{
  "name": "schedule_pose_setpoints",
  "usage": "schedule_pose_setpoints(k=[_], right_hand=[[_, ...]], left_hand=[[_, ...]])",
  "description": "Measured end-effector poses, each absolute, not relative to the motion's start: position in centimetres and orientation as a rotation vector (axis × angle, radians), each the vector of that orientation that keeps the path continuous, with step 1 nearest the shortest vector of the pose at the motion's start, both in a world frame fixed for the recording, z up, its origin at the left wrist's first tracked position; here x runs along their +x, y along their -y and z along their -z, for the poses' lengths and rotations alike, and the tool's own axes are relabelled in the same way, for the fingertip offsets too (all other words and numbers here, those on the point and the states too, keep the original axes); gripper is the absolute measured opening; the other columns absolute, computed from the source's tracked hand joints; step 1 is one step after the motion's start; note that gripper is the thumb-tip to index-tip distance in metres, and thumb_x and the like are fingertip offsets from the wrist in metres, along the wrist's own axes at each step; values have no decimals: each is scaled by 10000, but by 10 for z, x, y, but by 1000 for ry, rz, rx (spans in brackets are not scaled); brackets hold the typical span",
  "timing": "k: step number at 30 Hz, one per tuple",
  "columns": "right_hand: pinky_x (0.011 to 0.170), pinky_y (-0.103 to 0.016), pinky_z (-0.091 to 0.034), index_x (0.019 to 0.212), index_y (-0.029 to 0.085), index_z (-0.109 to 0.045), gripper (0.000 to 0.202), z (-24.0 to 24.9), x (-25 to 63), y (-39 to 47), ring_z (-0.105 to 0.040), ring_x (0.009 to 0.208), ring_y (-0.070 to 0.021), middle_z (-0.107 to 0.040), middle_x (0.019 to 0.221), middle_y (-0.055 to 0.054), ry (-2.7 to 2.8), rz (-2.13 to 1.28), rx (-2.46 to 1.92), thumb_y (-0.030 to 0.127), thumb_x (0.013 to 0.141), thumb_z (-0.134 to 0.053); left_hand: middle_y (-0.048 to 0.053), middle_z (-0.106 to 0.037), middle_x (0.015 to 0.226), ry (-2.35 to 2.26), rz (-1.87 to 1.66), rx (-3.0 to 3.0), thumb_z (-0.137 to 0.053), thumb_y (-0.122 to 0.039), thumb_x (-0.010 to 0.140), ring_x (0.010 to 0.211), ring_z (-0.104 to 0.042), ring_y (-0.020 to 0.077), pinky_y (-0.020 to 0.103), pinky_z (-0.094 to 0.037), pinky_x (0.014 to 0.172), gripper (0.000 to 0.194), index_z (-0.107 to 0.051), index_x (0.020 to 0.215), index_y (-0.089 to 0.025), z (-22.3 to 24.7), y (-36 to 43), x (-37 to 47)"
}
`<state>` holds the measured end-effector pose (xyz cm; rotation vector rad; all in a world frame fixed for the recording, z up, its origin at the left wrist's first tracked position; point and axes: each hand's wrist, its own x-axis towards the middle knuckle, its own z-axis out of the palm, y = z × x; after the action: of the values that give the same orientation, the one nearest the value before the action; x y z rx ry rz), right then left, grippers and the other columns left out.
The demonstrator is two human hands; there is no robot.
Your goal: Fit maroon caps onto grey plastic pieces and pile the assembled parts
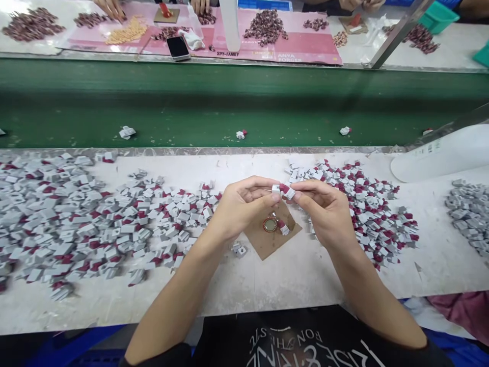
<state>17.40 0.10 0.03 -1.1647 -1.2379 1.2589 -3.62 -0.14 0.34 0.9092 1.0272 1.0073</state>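
Between both hands, above a brown cardboard square (267, 247), is a small white and dark-red plastic piece (284, 189). My left hand (250, 204) pinches its left, white end with thumb and fingertips. On its right end, my right hand (324, 209) has a similar pinch. Whether it is one part or two being joined, I cannot tell. A round red-rimmed dish (270, 224) sits on the cardboard below, with another white and red piece (283, 228) beside it. Just left of the cardboard lies a loose grey piece (239, 249).
A wide heap of grey and red pieces (95, 219) spreads left; another heap (367, 204) lies right, with grey parts (469, 211) beyond. A white cylinder (439, 153) stands at right. Across the green conveyor belt (191, 102), which carries small pieces, other people's hands (110, 7) work.
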Motion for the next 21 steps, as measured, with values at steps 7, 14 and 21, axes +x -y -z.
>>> schedule_pose_setpoints(k=[7,14,21], right_hand=[[778,-389,-737,1015,323,-939,117,-12,182,-6,-850,917,-225,-884,1019,-36,1436,-1330,-1107,243,967,-870],[824,-386,-732,1029,284,-917,97,-12,171,-25,-848,955,-227,-884,1038,-49,1546,-1420,-1108,279,979,-835],[1031,-447,-648,1202,196,-841,268,20,69,-143,-798,1071,-260,-833,1255,-118,1947,-1031,-1232,127,1015,-662]], left_hand=[[81,-905,1006,-1020,-989,1010,-977,-287,861,884,-878,264,407,-735,800,179,-875,999,-235,-5,2,-38],[82,-894,985,-1090,-1019,1013,-1022,-313,802,949,-869,268,418,-733,890,273,-864,1006,-225,-4,-2,-54],[82,-836,1041,-1618,-1281,1139,-916,-334,815,906,-754,222,319,-627,759,258,-808,1015,-212,4,-22,-119]])
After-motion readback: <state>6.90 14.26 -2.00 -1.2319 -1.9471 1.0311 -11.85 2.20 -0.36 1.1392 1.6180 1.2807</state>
